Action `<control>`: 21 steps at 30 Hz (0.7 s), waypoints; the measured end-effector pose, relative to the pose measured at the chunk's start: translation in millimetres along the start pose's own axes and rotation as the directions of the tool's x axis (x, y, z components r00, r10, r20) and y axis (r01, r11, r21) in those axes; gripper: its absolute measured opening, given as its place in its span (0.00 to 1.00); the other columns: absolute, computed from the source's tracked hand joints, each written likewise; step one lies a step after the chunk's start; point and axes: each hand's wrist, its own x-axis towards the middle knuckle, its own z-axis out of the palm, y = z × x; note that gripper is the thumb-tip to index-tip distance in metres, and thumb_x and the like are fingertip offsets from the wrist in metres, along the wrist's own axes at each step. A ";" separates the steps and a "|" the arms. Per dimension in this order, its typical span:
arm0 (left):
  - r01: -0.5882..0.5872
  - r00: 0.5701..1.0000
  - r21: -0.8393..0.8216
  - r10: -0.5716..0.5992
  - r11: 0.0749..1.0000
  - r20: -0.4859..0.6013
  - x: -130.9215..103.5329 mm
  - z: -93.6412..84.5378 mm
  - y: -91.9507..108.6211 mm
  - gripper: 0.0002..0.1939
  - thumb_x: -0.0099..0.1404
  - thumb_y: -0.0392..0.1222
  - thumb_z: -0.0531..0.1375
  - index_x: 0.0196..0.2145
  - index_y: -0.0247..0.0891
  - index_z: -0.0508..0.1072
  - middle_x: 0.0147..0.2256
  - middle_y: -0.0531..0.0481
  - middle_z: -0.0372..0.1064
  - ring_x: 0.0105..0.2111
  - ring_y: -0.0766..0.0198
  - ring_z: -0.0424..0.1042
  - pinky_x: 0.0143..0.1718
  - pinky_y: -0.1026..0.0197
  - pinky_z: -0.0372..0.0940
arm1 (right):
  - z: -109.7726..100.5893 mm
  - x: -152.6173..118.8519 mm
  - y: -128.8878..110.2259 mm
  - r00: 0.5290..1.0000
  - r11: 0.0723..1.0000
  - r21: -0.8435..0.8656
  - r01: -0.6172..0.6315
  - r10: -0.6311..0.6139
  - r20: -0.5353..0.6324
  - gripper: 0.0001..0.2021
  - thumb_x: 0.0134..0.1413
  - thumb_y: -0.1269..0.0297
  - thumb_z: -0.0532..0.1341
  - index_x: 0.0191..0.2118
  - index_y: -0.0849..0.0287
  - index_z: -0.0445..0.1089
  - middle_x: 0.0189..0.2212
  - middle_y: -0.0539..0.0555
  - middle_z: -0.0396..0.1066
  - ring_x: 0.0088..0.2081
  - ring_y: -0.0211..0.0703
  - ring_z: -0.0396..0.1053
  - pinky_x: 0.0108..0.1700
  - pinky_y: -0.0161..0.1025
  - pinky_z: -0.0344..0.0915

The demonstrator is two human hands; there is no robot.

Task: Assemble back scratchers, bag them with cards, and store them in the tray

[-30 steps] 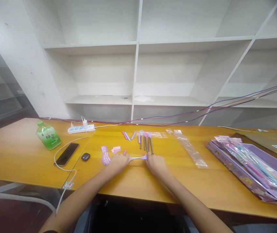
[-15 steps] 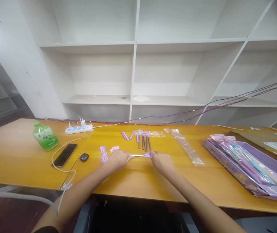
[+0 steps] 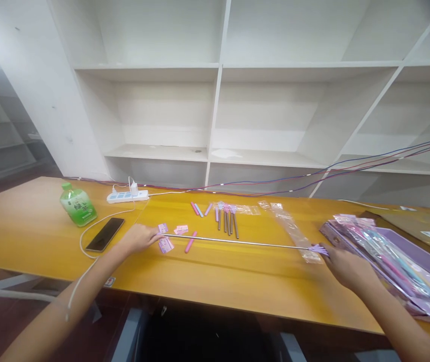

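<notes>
A telescopic back scratcher [image 3: 233, 242] stretches almost level above the table, its thin metal rod drawn out long. My left hand [image 3: 139, 238] is closed on its handle end, at the left. At the other end my right hand [image 3: 345, 264] pinches the purple claw-shaped head. Several shorter back scratchers [image 3: 228, 221] with coloured heads lie side by side behind the rod. Around them are coloured handle sleeves [image 3: 199, 209]. One pink sleeve [image 3: 190, 243] lies just under the rod, and small printed cards [image 3: 166, 245] lie beside my left hand.
Clear plastic wrappers [image 3: 292, 229] lie right of centre. A purple box [image 3: 384, 261] with wrapped back scratchers stands at the right, by a cardboard piece [image 3: 418, 226]. On the left are a green bottle [image 3: 78, 205], a phone [image 3: 105, 234] and a power strip [image 3: 127, 196] with a white cable.
My hands have moved far apart, left and right, and the back scratcher between them has gone from short to fully drawn out. The pink sleeve now shows fully.
</notes>
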 end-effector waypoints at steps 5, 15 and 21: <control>0.001 1.000 -0.035 -0.001 0.999 0.008 -1.8 7.2 7.1 0.30 0.77 0.62 0.45 0.37 0.41 0.78 0.35 0.40 0.81 0.32 0.54 0.79 0.32 0.61 0.61 | 11.4 -3.9 -8.5 1.000 1.000 0.031 0.005 -0.004 -0.019 0.24 0.70 0.57 0.44 0.55 0.59 0.73 0.47 0.70 0.79 0.44 0.68 0.78 0.40 0.54 0.70; 0.004 1.000 -0.036 -0.004 0.999 0.001 -5.6 20.3 2.8 0.29 0.77 0.63 0.45 0.40 0.41 0.77 0.34 0.40 0.80 0.33 0.54 0.79 0.35 0.61 0.62 | 18.2 -10.1 -18.5 1.000 0.994 0.105 -0.015 0.014 0.012 0.22 0.70 0.56 0.43 0.52 0.55 0.71 0.41 0.71 0.79 0.41 0.66 0.78 0.38 0.53 0.68; 0.016 1.000 -0.027 -0.016 1.000 -0.026 -2.6 10.2 2.7 0.30 0.76 0.64 0.45 0.39 0.41 0.77 0.34 0.40 0.80 0.31 0.54 0.78 0.32 0.61 0.59 | 9.1 -3.0 -26.4 0.999 0.993 0.117 -0.033 0.035 -0.017 0.23 0.71 0.61 0.42 0.59 0.58 0.67 0.42 0.68 0.79 0.40 0.62 0.77 0.36 0.47 0.65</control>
